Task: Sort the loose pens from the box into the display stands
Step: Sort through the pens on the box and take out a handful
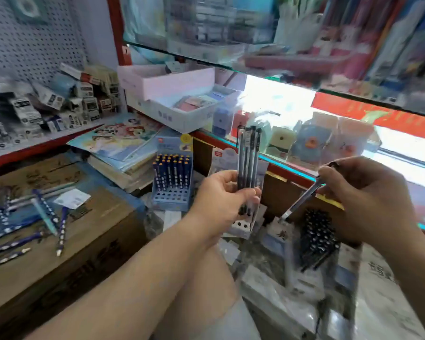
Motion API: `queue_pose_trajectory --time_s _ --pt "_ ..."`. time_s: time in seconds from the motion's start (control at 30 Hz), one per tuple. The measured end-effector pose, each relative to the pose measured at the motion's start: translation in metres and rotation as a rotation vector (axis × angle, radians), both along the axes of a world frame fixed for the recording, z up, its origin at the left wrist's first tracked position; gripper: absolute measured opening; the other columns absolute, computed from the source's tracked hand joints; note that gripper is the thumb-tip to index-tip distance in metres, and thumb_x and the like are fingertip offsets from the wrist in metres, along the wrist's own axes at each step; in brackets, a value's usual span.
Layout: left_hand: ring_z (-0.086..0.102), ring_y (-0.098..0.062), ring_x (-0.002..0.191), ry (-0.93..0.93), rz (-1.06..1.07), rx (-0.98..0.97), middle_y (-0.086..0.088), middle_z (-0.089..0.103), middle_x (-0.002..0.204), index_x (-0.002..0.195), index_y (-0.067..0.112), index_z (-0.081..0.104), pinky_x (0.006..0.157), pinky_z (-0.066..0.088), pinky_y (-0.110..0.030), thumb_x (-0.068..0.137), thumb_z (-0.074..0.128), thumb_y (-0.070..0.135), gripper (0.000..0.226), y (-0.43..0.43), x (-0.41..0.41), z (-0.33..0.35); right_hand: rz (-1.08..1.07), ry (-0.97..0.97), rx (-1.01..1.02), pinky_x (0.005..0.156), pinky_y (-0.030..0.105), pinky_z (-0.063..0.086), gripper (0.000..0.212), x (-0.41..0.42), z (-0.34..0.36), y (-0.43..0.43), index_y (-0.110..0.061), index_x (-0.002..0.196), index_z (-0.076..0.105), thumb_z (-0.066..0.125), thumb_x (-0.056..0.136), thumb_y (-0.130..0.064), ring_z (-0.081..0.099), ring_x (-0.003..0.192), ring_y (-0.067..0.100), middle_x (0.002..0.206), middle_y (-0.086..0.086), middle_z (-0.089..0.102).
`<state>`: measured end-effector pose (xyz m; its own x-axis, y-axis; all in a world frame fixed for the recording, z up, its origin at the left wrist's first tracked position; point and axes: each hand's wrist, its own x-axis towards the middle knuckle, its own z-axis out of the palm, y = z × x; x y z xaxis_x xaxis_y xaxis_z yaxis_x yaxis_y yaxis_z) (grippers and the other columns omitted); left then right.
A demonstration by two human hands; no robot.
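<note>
Near the centre of our view, our left hand (221, 192) curls its fingers round a pale display stand (243, 225). Its thumb is pressed across the front. Four or five dark pens (248, 153) stand upright in the stand, with their caps toward twelve o'clock. At three o'clock from it, our right hand (363, 195) pinches a single pen (302, 200) between thumb and fingertips. This pen is tilted, its tip aimed toward seven o'clock and not touching the stand. Below that tip, at about five o'clock in our view, the loose dark pens (317, 239) lie bundled in their box, whose edges are too blurred to trace. At ten o'clock from our left hand sits a blue stand (172, 195), its back rows filled with blue pencils. Far out at nine o'clock, more pencils (47, 214) lie scattered on a cardboard carton (96, 236).
</note>
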<state>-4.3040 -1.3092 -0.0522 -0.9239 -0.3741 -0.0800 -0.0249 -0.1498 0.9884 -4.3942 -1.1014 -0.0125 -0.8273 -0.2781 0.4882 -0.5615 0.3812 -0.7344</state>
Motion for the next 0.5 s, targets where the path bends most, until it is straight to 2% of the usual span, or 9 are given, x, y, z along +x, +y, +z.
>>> queue_pose_trajectory --time_s 0.03,0.07,0.23,0.3,0.4,0.5 --pt "0.075 -0.022 0.091 -0.019 -0.027 0.017 -0.011 0.078 0.098 0.1 0.015 0.066 0.083 0.062 -0.051 0.095 0.067 0.001 0.015 0.016 -0.008 0.0 -0.039 0.008 0.013 0.058 0.009 0.047 0.011 -0.001 -0.002 0.016 -0.026 0.079 0.07 0.076 0.087 -0.031 0.068 0.065 0.003 0.072 -0.018 0.072" --pt "0.075 -0.022 0.091 -0.038 -0.047 0.03 -0.012 0.077 0.1 0.1 0.016 0.065 0.085 0.061 -0.052 0.095 0.067 0.002 0.015 0.031 -0.015 -0.002 -0.079 0.015 0.025 0.057 0.008 0.045 0.013 -0.002 -0.005 0.031 -0.028 0.078 0.069 0.075 0.088 -0.032 0.066 0.066 0.002 0.074 -0.02 0.071" --pt "0.073 -0.018 0.091 -0.104 -0.098 0.015 -0.013 0.076 0.104 0.096 0.018 0.065 0.086 0.059 -0.043 0.096 0.065 0.002 0.015 0.099 -0.041 -0.021 -0.18 -0.024 0.056 0.065 0.037 0.053 0.015 0.0 -0.031 0.092 -0.029 0.08 0.07 0.071 0.087 -0.042 0.067 0.069 0.02 0.075 -0.008 0.071" --pt "0.071 -0.018 0.097 -0.125 -0.086 0.006 -0.007 0.076 0.104 0.094 0.022 0.064 0.09 0.058 -0.039 0.097 0.064 0.003 0.02 0.121 -0.042 -0.034 -0.201 -0.061 0.087 0.068 0.042 0.054 0.016 0.0 -0.045 0.106 -0.027 0.082 0.071 0.072 0.087 -0.042 0.069 0.072 0.025 0.071 -0.002 0.071" --pt "0.071 -0.014 0.099 -0.157 -0.061 -0.078 0.004 0.076 0.101 0.097 0.027 0.069 0.097 0.057 -0.041 0.099 0.063 0.009 0.019 0.145 -0.036 -0.06 -0.214 -0.146 0.145 0.072 0.037 0.054 0.01 0.003 -0.071 0.111 -0.027 0.088 0.072 0.074 0.088 -0.037 0.068 0.078 0.015 0.08 -0.009 0.072" --pt "0.071 -0.008 0.098 -0.187 -0.047 -0.107 0.008 0.077 0.098 0.097 0.027 0.071 0.098 0.056 -0.041 0.099 0.063 0.009 0.02 0.154 -0.029 -0.077 -0.216 -0.158 0.236 0.068 0.02 0.048 0.007 0.002 -0.102 0.106 -0.029 0.089 0.072 0.074 0.089 -0.036 0.064 0.076 0.003 0.079 -0.016 0.069"
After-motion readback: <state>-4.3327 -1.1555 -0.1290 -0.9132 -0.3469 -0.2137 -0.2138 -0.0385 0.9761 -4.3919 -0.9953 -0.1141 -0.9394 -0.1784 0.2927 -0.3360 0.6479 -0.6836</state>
